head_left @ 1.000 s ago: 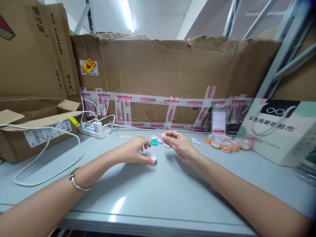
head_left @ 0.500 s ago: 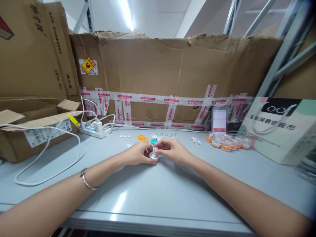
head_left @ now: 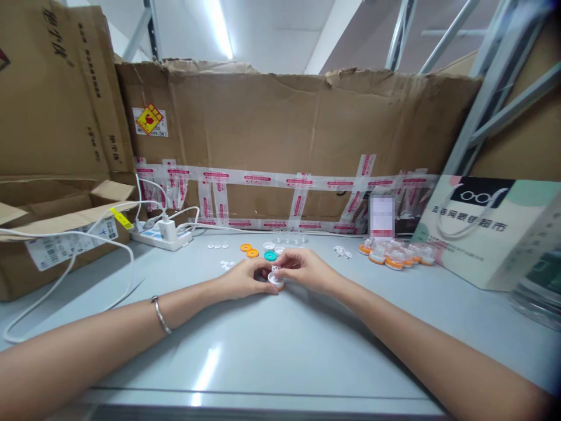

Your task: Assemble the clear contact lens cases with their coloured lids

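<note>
My left hand (head_left: 249,277) is closed around the side of a small round white cup-like part with an orange base (head_left: 275,282), low over the table. Between the fingertips of my right hand (head_left: 303,266) is a small white openwork plastic piece (head_left: 276,269), held at the top of the round part. Whether that piece touches the cup's inside is too small to tell. Just beyond my hands lie a teal ring (head_left: 270,256), orange rings (head_left: 252,253) and white round caps (head_left: 268,247). Small white pieces (head_left: 227,265) are scattered beside my left hand.
Clear cups (head_left: 290,237) line the back. Small white parts (head_left: 342,252) and a cluster of orange-based assembled pieces (head_left: 394,260) lie right, before a phone (head_left: 382,216). A paper bag (head_left: 482,234) stands far right. Left are a power strip (head_left: 175,238), white cable and open carton (head_left: 56,234).
The view has shifted slightly, so the background sits a little further left. Both hands stay together at the round part, with the white openwork piece slightly lower against it.
</note>
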A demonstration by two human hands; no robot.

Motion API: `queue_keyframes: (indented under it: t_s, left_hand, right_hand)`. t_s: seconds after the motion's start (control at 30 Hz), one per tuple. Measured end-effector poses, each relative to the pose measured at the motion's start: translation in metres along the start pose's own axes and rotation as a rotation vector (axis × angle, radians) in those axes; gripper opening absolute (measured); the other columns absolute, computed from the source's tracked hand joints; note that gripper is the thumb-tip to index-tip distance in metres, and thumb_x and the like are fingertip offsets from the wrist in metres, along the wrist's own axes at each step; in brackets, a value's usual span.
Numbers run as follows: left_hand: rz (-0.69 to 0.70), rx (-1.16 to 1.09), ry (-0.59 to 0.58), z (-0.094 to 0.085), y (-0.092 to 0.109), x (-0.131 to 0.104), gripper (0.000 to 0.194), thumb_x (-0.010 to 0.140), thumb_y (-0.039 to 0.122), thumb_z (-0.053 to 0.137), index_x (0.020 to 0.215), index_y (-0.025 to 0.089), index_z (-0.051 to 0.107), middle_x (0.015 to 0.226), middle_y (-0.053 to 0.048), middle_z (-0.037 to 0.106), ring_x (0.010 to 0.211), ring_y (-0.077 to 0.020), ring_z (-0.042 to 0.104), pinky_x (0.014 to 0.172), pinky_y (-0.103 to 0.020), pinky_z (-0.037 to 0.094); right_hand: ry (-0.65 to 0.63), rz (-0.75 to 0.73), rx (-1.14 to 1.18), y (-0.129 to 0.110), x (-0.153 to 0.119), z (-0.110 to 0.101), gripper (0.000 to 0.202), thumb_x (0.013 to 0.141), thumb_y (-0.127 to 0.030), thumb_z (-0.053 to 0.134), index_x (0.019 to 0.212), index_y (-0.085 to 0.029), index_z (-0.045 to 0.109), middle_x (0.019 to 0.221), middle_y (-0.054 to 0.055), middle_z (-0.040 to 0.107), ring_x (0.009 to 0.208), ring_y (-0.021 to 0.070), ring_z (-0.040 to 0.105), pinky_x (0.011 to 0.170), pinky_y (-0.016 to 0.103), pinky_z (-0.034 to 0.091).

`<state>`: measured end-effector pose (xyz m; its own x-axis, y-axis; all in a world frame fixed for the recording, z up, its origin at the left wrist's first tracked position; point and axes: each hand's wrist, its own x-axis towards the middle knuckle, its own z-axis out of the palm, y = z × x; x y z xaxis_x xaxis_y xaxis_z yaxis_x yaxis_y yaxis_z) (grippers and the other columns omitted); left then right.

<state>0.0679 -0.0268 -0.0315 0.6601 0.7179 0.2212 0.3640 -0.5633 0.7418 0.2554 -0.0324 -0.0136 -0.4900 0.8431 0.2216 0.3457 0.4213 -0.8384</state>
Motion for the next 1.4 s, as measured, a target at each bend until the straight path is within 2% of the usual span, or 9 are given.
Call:
queue_keyframes:
  t_s: [0.13, 0.27, 0.37, 0.57, 0.7, 0.87, 1.03, 1.2, 1.4]
  left_hand:
    - [0.001, 0.012, -0.064, -0.004, -0.001, 0.005, 0.039, 0.067, 0.04, 0.068, 0.097, 0.016, 0.06, 0.081, 0.0, 0.059, 0.07, -0.0114, 0.049, 0.061, -0.02, 0.036]
    - [0.017, 0.029, -0.031, -0.003, -0.004, 0.008, 0.038, 0.066, 0.043, 0.068, 0.093, 0.016, 0.062, 0.076, 0.001, 0.056, 0.07, -0.0117, 0.048, 0.061, -0.02, 0.036]
    - [0.03, 0.042, -0.02, -0.002, -0.006, 0.006, 0.038, 0.067, 0.042, 0.067, 0.095, 0.016, 0.062, 0.079, 0.0, 0.057, 0.072, -0.0122, 0.048, 0.062, -0.021, 0.036]
    - [0.021, 0.045, 0.011, -0.002, -0.004, 0.001, 0.037, 0.066, 0.039, 0.068, 0.093, 0.015, 0.062, 0.078, 0.0, 0.058, 0.071, -0.0118, 0.048, 0.062, -0.021, 0.035]
    - [0.014, 0.045, 0.008, -0.002, -0.003, 0.0, 0.038, 0.066, 0.04, 0.068, 0.094, 0.016, 0.063, 0.078, 0.0, 0.059, 0.07, -0.0119, 0.048, 0.061, -0.021, 0.036]
    - [0.042, 0.069, 0.005, -0.002, -0.005, 0.0, 0.036, 0.067, 0.039, 0.068, 0.094, 0.016, 0.064, 0.078, -0.001, 0.06, 0.07, -0.0124, 0.049, 0.06, -0.021, 0.036]
    - [0.08, 0.07, -0.001, -0.003, -0.007, 0.0, 0.034, 0.069, 0.038, 0.066, 0.094, 0.015, 0.064, 0.08, -0.001, 0.062, 0.071, -0.0129, 0.049, 0.061, -0.021, 0.035]
    - [0.092, 0.053, -0.009, -0.003, -0.008, 0.0, 0.034, 0.069, 0.039, 0.066, 0.095, 0.015, 0.063, 0.083, -0.002, 0.061, 0.073, -0.013, 0.049, 0.063, -0.021, 0.036]
    - [0.077, 0.038, -0.029, -0.003, -0.007, -0.001, 0.035, 0.069, 0.042, 0.065, 0.09, 0.014, 0.062, 0.078, 0.0, 0.058, 0.069, -0.0112, 0.046, 0.059, -0.02, 0.034]
  right_hand:
    - [-0.039, -0.029, 0.009, 0.002, 0.002, -0.006, 0.016, 0.064, -0.029, 0.069, 0.073, -0.017, 0.063, 0.074, 0.002, 0.067, 0.07, 0.0151, 0.062, 0.066, 0.029, 0.047]
    - [-0.075, -0.002, 0.037, 0.001, 0.003, -0.009, 0.018, 0.065, -0.03, 0.069, 0.078, -0.018, 0.065, 0.075, 0.002, 0.068, 0.07, 0.015, 0.062, 0.065, 0.029, 0.048]
    - [-0.098, 0.012, 0.036, -0.002, 0.003, -0.009, 0.018, 0.065, -0.03, 0.069, 0.077, -0.018, 0.065, 0.078, 0.002, 0.068, 0.074, 0.0157, 0.063, 0.071, 0.03, 0.048]
    - [-0.079, 0.03, 0.045, -0.009, 0.001, -0.004, 0.017, 0.065, -0.03, 0.068, 0.074, -0.017, 0.063, 0.075, 0.002, 0.066, 0.072, 0.0151, 0.061, 0.071, 0.031, 0.047]
    - [-0.086, -0.014, 0.009, -0.014, 0.0, -0.001, 0.017, 0.067, -0.028, 0.066, 0.078, -0.017, 0.06, 0.073, 0.001, 0.063, 0.069, 0.013, 0.059, 0.068, 0.03, 0.047]
    - [-0.034, -0.112, -0.112, -0.014, 0.0, 0.003, 0.012, 0.068, -0.023, 0.065, 0.074, -0.019, 0.055, 0.072, 0.001, 0.06, 0.066, 0.012, 0.055, 0.064, 0.028, 0.044]
    - [-0.065, -0.118, -0.059, -0.011, 0.001, 0.003, 0.017, 0.07, -0.022, 0.063, 0.083, -0.019, 0.053, 0.072, 0.001, 0.062, 0.067, 0.0134, 0.058, 0.065, 0.029, 0.046]
    - [-0.122, -0.096, -0.076, -0.011, 0.001, -0.002, 0.017, 0.072, -0.025, 0.062, 0.088, -0.018, 0.058, 0.079, 0.003, 0.065, 0.073, 0.014, 0.06, 0.07, 0.031, 0.047]
    - [-0.108, -0.081, -0.144, -0.011, 0.0, -0.003, 0.013, 0.072, -0.025, 0.062, 0.081, -0.016, 0.063, 0.08, 0.004, 0.066, 0.074, 0.0143, 0.06, 0.072, 0.031, 0.048]
